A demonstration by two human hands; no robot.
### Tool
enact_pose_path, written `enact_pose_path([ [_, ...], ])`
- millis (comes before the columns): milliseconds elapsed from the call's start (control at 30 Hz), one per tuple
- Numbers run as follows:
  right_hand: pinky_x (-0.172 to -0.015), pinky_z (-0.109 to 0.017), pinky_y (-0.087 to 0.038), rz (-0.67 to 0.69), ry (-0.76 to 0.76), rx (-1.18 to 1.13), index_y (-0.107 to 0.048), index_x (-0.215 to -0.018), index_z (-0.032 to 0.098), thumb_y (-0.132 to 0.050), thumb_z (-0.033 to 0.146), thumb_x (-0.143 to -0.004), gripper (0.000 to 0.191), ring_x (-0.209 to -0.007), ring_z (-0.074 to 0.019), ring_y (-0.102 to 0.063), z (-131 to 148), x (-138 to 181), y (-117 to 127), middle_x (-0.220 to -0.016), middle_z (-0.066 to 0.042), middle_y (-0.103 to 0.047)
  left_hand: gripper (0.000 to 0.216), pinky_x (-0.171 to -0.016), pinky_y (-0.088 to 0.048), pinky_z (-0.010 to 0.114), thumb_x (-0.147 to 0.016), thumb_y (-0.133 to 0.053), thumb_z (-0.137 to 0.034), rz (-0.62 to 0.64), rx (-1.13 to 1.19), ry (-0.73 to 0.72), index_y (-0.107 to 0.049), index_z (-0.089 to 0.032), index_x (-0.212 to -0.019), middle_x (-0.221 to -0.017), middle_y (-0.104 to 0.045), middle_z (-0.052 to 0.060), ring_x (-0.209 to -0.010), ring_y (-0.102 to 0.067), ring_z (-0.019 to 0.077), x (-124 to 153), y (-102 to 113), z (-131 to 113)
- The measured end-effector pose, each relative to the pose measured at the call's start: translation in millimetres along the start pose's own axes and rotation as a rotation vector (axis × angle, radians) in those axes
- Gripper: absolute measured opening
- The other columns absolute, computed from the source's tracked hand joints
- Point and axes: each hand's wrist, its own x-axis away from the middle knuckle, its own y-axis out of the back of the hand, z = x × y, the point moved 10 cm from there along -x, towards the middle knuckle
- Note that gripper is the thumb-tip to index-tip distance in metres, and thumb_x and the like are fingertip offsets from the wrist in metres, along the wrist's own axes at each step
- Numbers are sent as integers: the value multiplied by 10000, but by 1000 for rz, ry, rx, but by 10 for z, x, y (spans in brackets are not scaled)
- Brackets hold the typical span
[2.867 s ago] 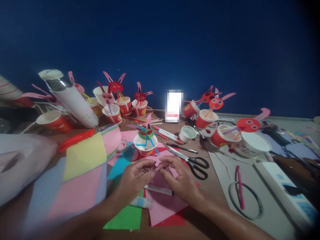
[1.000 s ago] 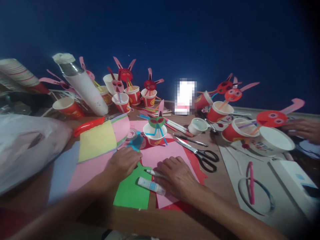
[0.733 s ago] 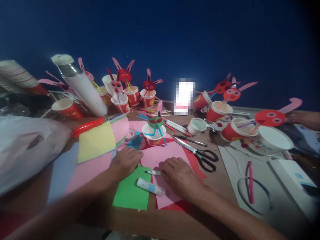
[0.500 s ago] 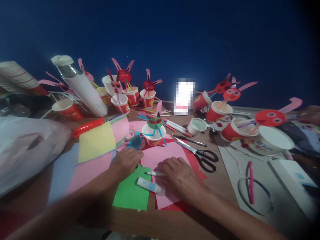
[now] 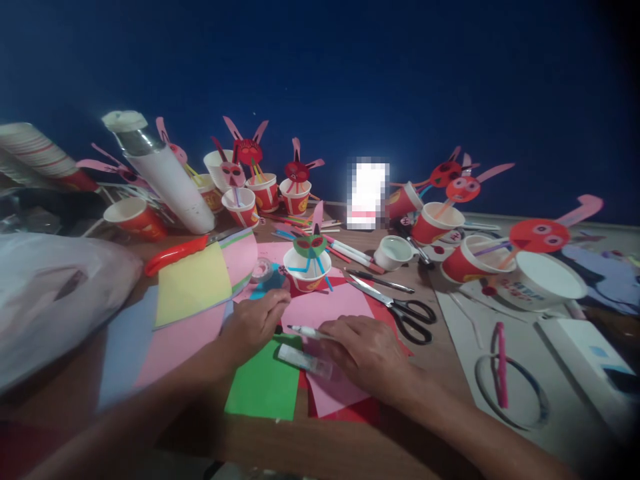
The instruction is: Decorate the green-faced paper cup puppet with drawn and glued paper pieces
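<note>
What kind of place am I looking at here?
Probably a craft table in a home or classroom: the right hand holds a white pen over coloured paper sheets, beside scissors and paper cups topped with rabbit faces.

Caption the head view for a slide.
Right hand holds a white marker pen over a pink paper sheet; left hand rests alongside.

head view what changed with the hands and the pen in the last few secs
The hands, first pinched together over the pink paper, drew apart. The right hand closed its fingers on the pen and seems to lift it; the glue tube shifted slightly. The left hand rests on the paper. The scissors and the nearest cup stayed put.
</note>
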Motion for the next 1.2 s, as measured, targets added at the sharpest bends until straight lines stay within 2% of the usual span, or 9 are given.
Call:
enact_pose_path([
  [200, -628, -247, -380, 29, -7, -54, -622, -882, 187, -475, 268, -873, 169, -661, -145, -578, -9, 1, 6, -713, -31, -638, 243, -655, -424, 235, -903, -358, -265, 16, 9, 10, -580, -197, -974, -846, -684, 10, -716, -637, 139, -49, -21, -57],
  [367, -605, -252, -372, 36, 8, -23, -625, -853, 186, -458, 247, -867, 179, -638, -151, -575, 8, -4, -7, -684, -31, -633, 245, -637, -424, 228, -905, -356, -269, 21, 25, -9, -573, -191, -985, -863, -684, 14, -643, -625, 121, -64, -22, -124],
  [567, -571, -256, -350, 43, -4, 4, -622, -826, 187, -447, 233, -860, 184, -602, -155, -567, 7, -11, -27, -659, -27, -626, 220, -652, -437, 217, -901, -377, -255, -12, 25, -62, -581, -196, -959, -826, -687, 8, -730, -642, 135, -74, -2, -234],
  [733, -606, -241, -368, 113, -37, -79, -592, -884, 173, -441, 230, -868, 162, -664, -154, -595, -21, 25, -122, -730, -40, -652, 214, -619, -433, 214, -900, -383, -229, -75, -20, -148, -585, -183, -954, -805, -688, 15, -687, -640, 134, -75, 52, -386],
  [867, -604, -237, -372, 160, -73, -148, -565, -937, 180, -421, 238, -882, 165, -679, -154, -608, -39, 51, -171, -765, -33, -664, 191, -611, -430, 215, -893, -398, -221, -83, -4, -160, -575, -181, -952, -783, -679, 11, -673, -630, 133, -80, 62, -448],
  [1067, -592, -226, -372, 202, -130, -236, -552, -948, 188, -415, 261, -888, 166, -668, -145, -616, -58, 74, -181, -772, -20, -668, 144, -594, -420, 205, -867, -413, -179, -54, 221, -131, -546, -173, -923, -766, -638, 7, -639, -582, 110, -110, 41, -479],
  [1200, -611, -223, -383, 190, -141, -299, -546, -936, 189, -400, 263, -898, 168, -682, -139, -618, -55, 94, -173, -786, -20, -668, 129, -513, -382, 193, -867, -404, -227, 10, 454, 49, -520, -180, -897, -739, -571, -10, -566, -502, 90, -137, -40, -373],
])
